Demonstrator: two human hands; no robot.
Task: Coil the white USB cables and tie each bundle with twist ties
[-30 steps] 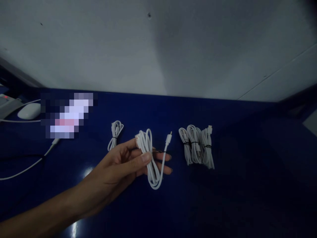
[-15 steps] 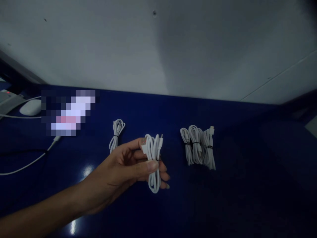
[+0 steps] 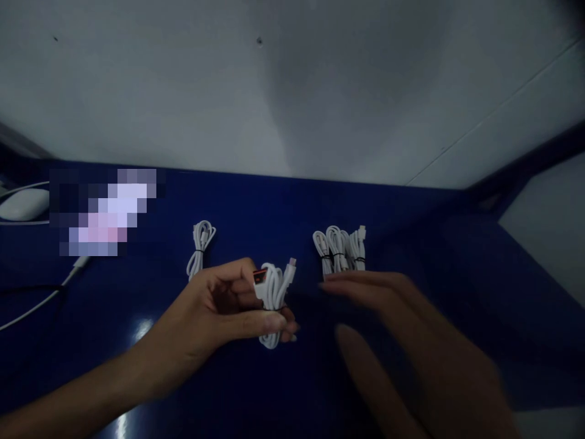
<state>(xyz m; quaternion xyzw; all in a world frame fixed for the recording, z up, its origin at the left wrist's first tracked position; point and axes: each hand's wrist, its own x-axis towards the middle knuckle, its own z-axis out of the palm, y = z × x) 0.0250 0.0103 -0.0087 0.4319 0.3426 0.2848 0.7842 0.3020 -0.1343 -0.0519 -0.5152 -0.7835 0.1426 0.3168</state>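
Observation:
My left hand pinches a coiled white USB cable between thumb and fingers. The cable is bound round its middle with a dark tie, its USB plug pointing up left and its small connector up right. To the right, my right hand is blurred, with thumb and fingers apart and nothing between them. Behind its fingertips lie several more bundled white cables, their lower ends hidden by the hand. Another tied white cable lies on the table beyond my left hand, partly covered by it.
A glossy blue table meets a grey wall at its back edge. At the left, a pixelated bright object has a white cord running from it. A white rounded object sits beside it.
My right hand has come into view from the right, near the cable group. The held cable has tilted, its connector now standing out from the coil. The view has shifted slightly right.

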